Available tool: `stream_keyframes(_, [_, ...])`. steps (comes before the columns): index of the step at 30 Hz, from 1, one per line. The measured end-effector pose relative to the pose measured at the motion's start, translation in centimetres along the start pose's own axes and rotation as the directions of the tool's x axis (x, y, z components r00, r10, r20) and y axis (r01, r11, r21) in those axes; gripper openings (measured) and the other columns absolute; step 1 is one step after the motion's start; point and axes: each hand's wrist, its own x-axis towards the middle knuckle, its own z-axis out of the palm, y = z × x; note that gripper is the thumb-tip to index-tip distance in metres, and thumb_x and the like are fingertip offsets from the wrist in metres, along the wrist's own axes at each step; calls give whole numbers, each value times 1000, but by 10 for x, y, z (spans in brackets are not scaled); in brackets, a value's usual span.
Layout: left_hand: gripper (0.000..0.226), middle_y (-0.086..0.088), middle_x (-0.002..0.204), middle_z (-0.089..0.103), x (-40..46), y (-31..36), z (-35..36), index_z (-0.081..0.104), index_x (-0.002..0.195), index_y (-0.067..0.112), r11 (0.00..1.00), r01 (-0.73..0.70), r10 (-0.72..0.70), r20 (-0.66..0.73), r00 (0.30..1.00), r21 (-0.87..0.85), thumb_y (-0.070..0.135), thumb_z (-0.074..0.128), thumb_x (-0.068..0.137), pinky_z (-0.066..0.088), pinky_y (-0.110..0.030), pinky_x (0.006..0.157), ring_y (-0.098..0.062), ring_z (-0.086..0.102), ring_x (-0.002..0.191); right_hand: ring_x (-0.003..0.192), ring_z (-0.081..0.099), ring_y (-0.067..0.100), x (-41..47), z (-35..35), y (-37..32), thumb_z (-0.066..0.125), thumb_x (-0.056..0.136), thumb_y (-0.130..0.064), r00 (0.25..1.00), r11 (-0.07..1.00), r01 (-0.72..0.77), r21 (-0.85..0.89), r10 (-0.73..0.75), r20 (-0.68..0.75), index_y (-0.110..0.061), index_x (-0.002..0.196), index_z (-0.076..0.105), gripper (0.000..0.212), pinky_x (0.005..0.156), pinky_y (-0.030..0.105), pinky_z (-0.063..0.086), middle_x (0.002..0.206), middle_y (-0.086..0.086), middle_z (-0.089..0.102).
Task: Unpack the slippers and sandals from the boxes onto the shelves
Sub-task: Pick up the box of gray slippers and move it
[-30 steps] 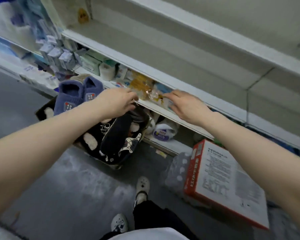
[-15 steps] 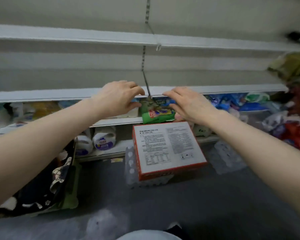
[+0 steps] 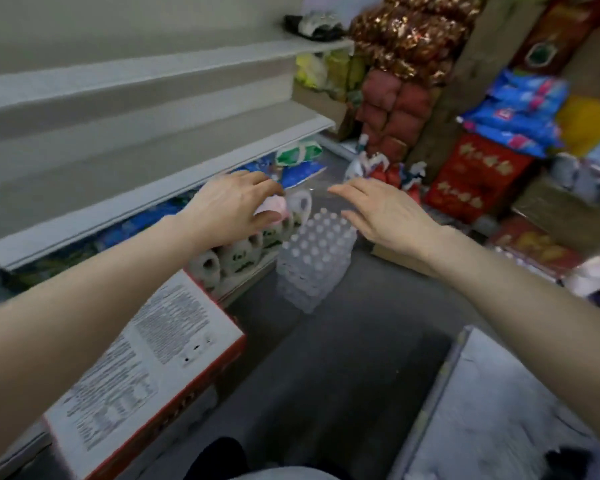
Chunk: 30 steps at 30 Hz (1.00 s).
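Head view, blurred by motion: both arms stretched forward above the aisle floor [image 3: 343, 358]. Left hand [image 3: 229, 206] curled, fingers bent toward the thumb, with something pale pink [image 3: 274, 206] right at the thumb tip; cannot tell whether gripped or merely lying behind it among the paper rolls [image 3: 222, 261] on the bottom shelf. Right hand [image 3: 385, 216] open, palm down, fingers spread, holding nothing. Only likely footwear in sight: dark-and-white fuzzy slippers [image 3: 312, 24] at the right end of the top shelf [image 3: 153, 69], close to its front edge, too smeared to show more than a soft rounded outline with pale patches on black. Middle shelf [image 3: 153, 150] bare along its whole visible length. Judging by that look, light and soft to handle: plush uppers yielding under the fingers, soles probably flexible rather than stiff, nothing fragile, hardly slippery. Best taken as a pair, pinched together at the heels or with fingers slipped into the openings, one hand likely enough. Red-edged box [image 3: 146, 358] with a printed white top at lower left, against the foot of the shelving; closed as far as can be seen, contents hidden. Pack of water bottles [image 3: 316, 258] on the floor just beyond it, beneath the hands.
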Motion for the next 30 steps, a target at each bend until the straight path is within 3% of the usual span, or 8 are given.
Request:
stream_keyframes(3, [36,-4,106,65,70,19,32,62,116,21,992,-120,119,-5,993,-32,43,61,87,53,-40,72,-29,63,95,111,58,31,-30,9,54,56,97,-26,991,991,-135,-7,135,7,-13,140,50,45,88,41,50,126,10,59])
stream_keyframes(10, [37,-9,104,66,227,50,110,64,115,14,942,-318,319,-4,948,-106,36,66,86,51,-38,72,-32,64,94,108,60,34,-69,47,179,57,97,-23,935,939,-342,-25,343,89,-11,139,51,44,86,47,53,125,12,59])
stream_keyframes(19, [41,-5,112,66,446,79,190,62,121,17,826,-540,552,38,833,-165,39,61,87,53,-38,76,-27,64,96,106,61,34,-80,80,338,54,97,-23,788,791,-609,-68,612,64,-11,137,53,42,85,43,51,124,13,60])
stream_keyframes(23, [45,-4,123,61,545,121,229,56,130,19,762,-604,636,91,767,-235,42,53,91,52,-43,84,-26,58,109,103,63,36,-110,90,406,50,96,-28,677,679,-732,-61,734,46,-12,135,55,42,80,43,54,121,13,62])
stream_keyframes(30, [46,6,129,55,703,232,299,48,134,28,657,-694,739,69,670,-296,46,53,92,48,-33,85,-18,53,114,106,62,35,-189,106,547,65,92,-21,586,582,-802,-134,810,15,-13,135,56,44,82,40,51,127,13,62])
